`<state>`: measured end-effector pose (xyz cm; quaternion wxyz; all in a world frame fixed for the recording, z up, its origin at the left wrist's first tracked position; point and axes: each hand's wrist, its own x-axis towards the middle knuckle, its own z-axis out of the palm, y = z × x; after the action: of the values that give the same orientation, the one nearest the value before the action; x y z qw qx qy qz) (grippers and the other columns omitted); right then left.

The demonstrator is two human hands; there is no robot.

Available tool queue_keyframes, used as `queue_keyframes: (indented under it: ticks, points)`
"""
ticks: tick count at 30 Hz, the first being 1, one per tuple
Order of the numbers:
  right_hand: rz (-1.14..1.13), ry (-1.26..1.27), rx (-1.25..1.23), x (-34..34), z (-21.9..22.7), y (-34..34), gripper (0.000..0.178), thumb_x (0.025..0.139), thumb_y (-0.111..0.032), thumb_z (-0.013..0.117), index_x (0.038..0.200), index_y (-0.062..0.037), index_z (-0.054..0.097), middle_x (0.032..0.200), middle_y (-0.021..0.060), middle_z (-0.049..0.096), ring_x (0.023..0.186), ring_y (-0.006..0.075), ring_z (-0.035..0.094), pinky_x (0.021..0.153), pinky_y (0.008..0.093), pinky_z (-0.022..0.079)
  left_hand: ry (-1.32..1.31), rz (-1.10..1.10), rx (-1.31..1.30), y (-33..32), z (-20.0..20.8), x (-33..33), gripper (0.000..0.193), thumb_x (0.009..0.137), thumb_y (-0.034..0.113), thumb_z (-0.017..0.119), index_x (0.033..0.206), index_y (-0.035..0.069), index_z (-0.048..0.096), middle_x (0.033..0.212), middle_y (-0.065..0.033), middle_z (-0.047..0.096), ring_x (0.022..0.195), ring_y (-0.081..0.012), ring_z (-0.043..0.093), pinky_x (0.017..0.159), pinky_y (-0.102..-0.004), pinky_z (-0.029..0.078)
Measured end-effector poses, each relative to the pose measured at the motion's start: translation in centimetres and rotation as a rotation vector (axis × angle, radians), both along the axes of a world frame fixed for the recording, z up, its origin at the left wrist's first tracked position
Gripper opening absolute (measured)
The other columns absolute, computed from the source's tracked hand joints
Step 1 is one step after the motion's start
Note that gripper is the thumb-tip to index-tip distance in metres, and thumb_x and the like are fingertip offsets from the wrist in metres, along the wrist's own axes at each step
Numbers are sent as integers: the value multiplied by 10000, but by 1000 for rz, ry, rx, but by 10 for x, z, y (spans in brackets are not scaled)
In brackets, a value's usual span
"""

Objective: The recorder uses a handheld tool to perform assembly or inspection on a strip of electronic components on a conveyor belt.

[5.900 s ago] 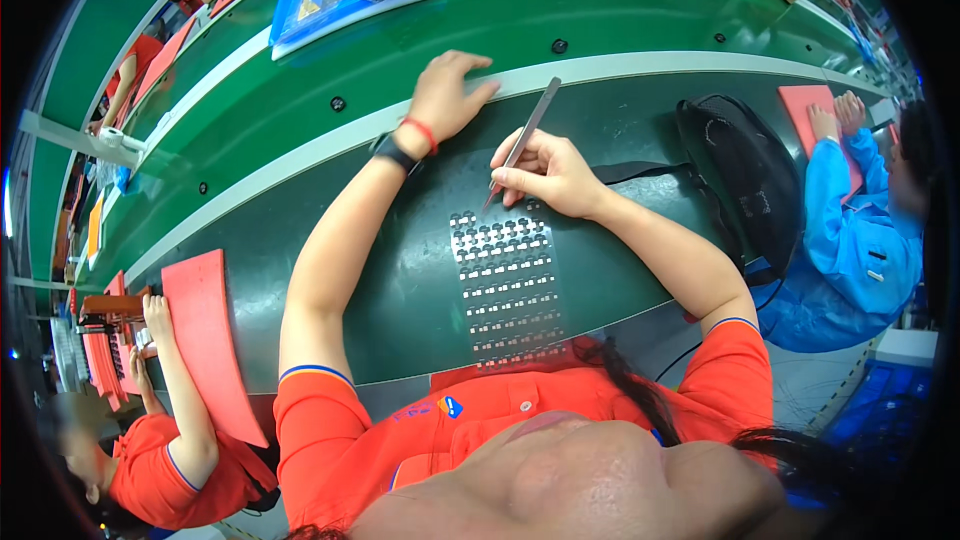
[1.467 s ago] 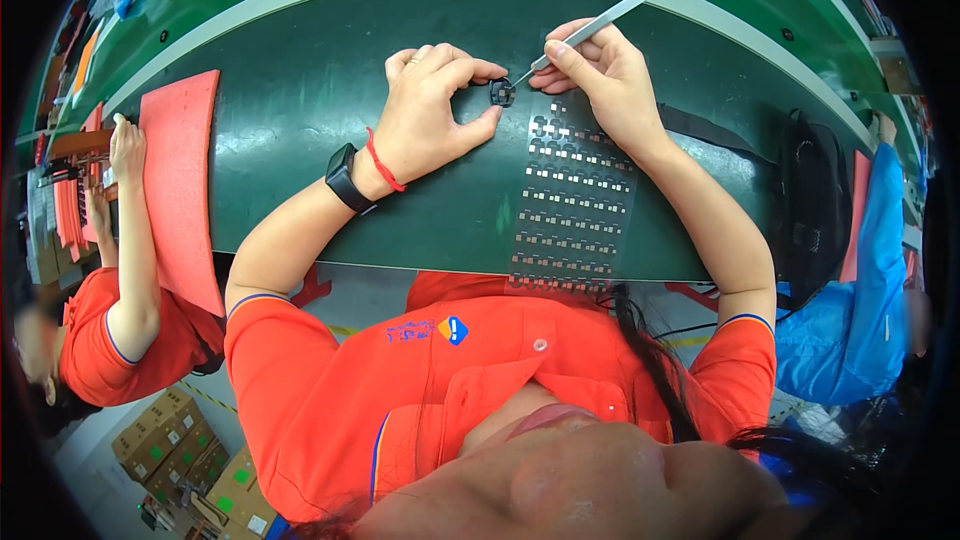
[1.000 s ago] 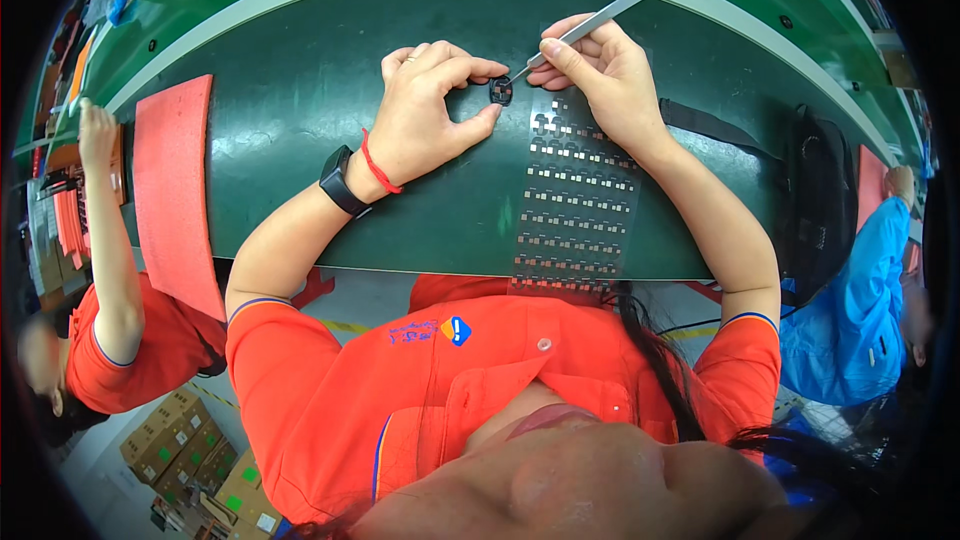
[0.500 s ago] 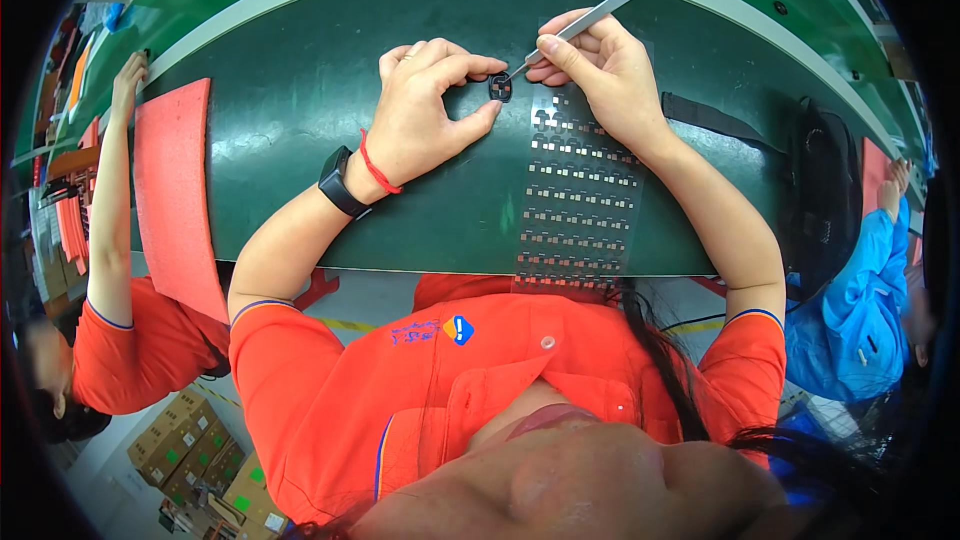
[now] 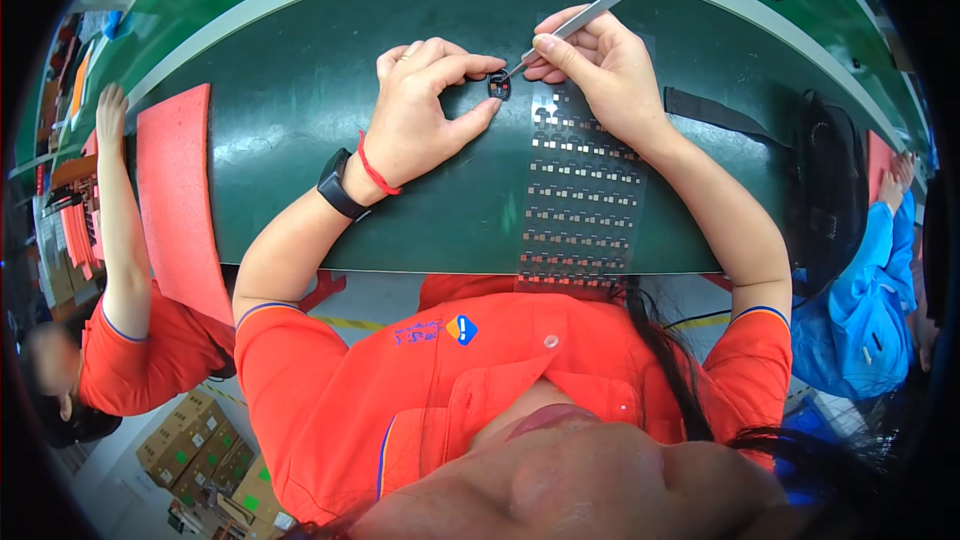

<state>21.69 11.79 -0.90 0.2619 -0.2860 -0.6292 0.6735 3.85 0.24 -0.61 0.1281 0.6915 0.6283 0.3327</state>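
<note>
Between the thumb and fingers of my left hand (image 5: 428,100), a small black oval part (image 5: 499,87) is held against the green mat. Its inside shows little dark and reddish pieces, too small to make out. My right hand (image 5: 600,70) pinches a pair of metal tweezers (image 5: 605,6), whose tips reach down to the oval part. Under my right wrist lies a clear sheet (image 5: 578,202) with rows of small silvery and dark adhesive pieces; its lower end hangs over the table's near edge.
The green table mat (image 5: 300,70) spreads beneath both hands. To the left lies a red foam pad (image 5: 178,190); to the right are a black strap (image 5: 725,117) and a black bag (image 5: 832,190). A co-worker's arm (image 5: 120,200) is at left, another's blue sleeve (image 5: 865,300) at right.
My hands, the tweezers and the oval part stay almost in place. The view shifts slightly. At the left, the co-worker's hand has moved lower and toward the left.
</note>
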Motion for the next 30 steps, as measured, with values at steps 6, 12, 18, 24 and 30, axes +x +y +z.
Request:
queue_keyframes:
  ticks: [6,12,18,24,30]
  points:
    - [2,2,27,0,-1,-1,200,921,-117,584,1067,10,534,913,124,657,825,166,670,718,243,530,-3,-4,9,0,-2,0,268,705,159,731,969,134,698,830,17,575,787,-137,549,898,-336,306]
    - [9,1,100,1,-3,-2,196,920,-110,584,1066,9,530,920,115,652,831,160,668,723,244,532,-9,-14,-24,0,3,0,312,705,154,728,1013,131,678,874,8,591,821,-150,554,893,-343,321]
    - [28,-27,118,0,2,0,191,921,-111,582,1065,4,530,916,107,649,829,153,666,714,241,531,8,-102,71,4,1,-3,250,720,125,709,963,115,652,965,-9,623,921,-201,551,863,-340,365]
    - [69,-71,136,-4,10,5,182,915,-101,586,1053,4,532,909,102,647,814,153,663,697,235,529,127,-170,191,4,3,-8,172,729,106,707,891,105,649,940,-9,638,884,-193,573,857,-351,395]
    - [137,-103,110,-8,14,10,175,898,-92,602,1028,8,541,864,105,654,756,141,663,650,235,529,194,-213,274,1,0,-10,177,706,82,731,871,69,666,950,-38,665,855,-203,604,831,-364,429]
